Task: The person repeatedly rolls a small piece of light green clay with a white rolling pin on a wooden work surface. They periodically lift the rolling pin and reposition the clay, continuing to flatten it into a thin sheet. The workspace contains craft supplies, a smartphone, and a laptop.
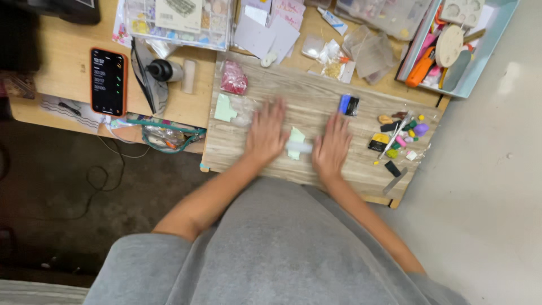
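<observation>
A clear roller (299, 147) lies across a flat piece of pale green clay (296, 135) on a wood-grain board (305, 96). My left hand (266, 133) rests flat on the roller's left end, fingers spread. Flat on its right end lies my right hand (332, 147). Both hands are blurred. A second pale green clay piece (224, 108) sits on clear film at the board's left. Small clay bits of many colours (401, 135) lie at the board's right.
A phone in an orange case (108, 81) lies on the left desk beside a black bottle (164, 70). A bag of red beads (233, 77), a blue-and-black block (348, 105), papers, clear organiser boxes and a light blue tray of tools (451, 45) surround the board.
</observation>
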